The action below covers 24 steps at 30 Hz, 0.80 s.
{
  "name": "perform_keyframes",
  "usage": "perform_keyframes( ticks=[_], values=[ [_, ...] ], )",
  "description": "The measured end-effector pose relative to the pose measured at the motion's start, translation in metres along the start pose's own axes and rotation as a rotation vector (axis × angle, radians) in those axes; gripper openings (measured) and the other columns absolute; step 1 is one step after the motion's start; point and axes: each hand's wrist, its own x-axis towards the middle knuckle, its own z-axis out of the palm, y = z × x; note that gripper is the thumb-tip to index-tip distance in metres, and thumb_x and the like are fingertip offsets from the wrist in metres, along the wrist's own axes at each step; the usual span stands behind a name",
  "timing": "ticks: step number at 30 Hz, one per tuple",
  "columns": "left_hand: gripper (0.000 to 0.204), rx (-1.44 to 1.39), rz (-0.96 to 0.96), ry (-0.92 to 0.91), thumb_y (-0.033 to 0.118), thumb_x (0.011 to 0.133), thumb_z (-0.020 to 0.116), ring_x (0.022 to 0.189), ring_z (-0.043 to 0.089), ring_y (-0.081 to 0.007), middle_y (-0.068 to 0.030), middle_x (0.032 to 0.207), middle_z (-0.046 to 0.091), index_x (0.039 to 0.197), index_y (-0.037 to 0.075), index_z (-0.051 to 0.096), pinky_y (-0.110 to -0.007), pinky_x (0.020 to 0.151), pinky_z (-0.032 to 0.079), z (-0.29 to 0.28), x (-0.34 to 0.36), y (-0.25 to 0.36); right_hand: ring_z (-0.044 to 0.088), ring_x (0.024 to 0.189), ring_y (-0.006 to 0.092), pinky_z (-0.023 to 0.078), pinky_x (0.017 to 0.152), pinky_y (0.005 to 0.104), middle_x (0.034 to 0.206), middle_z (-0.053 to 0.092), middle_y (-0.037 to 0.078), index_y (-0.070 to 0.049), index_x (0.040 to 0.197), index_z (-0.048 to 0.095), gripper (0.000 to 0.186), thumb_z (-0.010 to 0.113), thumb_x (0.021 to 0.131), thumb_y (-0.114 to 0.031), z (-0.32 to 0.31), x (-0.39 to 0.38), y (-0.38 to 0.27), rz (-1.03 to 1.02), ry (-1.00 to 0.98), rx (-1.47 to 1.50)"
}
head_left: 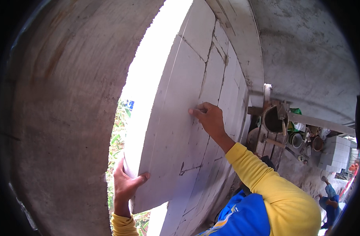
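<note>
A wall of pale grey-white blocks (pixel 205 74) with dark joints runs up through the middle of the view. My left hand (pixel 127 183) grips the free edge of a white block (pixel 158 183) low in this wall, thumb on its face and fingers around the side, partly hidden. My right hand (pixel 211 120) is held against or just off the wall face, thumb and fingertips pinched together. Whatever is between those fingertips, if anything, is too small to make out. A thin pale string (pixel 172 70) stretches along the wall face, left of my right hand.
A rough concrete surface (pixel 70 118) fills the left, with a bright gap and green plants (pixel 116 137) beside it. At right are a bucket (pixel 275 120), wooden planks (pixel 268 149), smaller buckets (pixel 295 140) and stacked blocks (pixel 337 153). Another person (pixel 331 202) is at far right.
</note>
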Motion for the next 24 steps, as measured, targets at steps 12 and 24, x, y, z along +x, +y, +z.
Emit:
perform_keyframes(
  ticks=[12,24],
  values=[
    [0.1,0.06,0.016,-0.001,0.021,0.066,0.088,0.107,0.069,-0.0258,-0.019,0.123,0.067,0.149,-0.012,0.044,-0.038,0.095,0.057,0.004,0.002,0.002,0.058,0.06,0.0091,0.05,0.059,0.0245,0.077,0.071,0.006,0.004,0.101,0.075,0.04,0.088,0.086,-0.03,0.004,0.007,0.017,-0.055,0.057,0.025],
    [0.1,0.14,0.058,0.06,0.029,0.063,0.087,0.105,0.071,-0.0303,-0.0226,0.119,0.07,0.146,-0.012,0.049,-0.04,0.094,0.058,0.005,0.004,0.0,0.06,0.057,0.011,0.05,0.058,0.0266,0.073,0.071,0.006,0.003,0.098,0.077,0.042,0.089,0.084,-0.035,0.0,0.011,0.019,-0.094,0.043,-0.064]
  ],
)
